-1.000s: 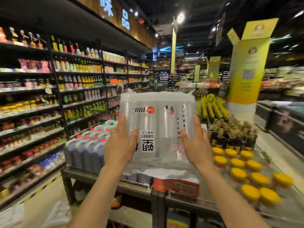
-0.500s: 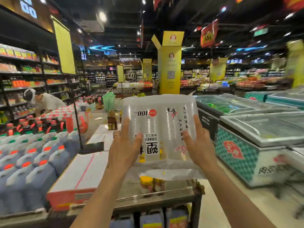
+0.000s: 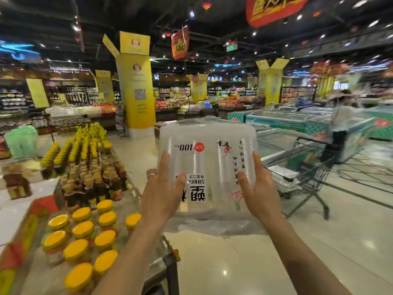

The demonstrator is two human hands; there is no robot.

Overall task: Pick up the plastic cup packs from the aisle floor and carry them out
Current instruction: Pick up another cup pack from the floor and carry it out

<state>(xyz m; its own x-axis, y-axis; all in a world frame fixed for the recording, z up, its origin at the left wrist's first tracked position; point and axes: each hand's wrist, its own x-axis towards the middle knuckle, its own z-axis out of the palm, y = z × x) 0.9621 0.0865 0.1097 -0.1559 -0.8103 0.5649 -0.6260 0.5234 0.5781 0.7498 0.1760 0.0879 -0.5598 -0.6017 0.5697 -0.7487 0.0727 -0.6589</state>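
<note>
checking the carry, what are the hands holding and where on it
The plastic cup pack, pressed between the left hand, flat on its lower left side, and the right hand, on its lower right side.

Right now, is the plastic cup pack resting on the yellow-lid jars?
No, the cup pack is held up between the left hand and the right hand, beside the yellow-lid jars.

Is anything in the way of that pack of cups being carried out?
Nothing directly ahead. The left hand and right hand hold the cup pack over open floor; a shopping cart stands close on the right, jars on the left.
</note>
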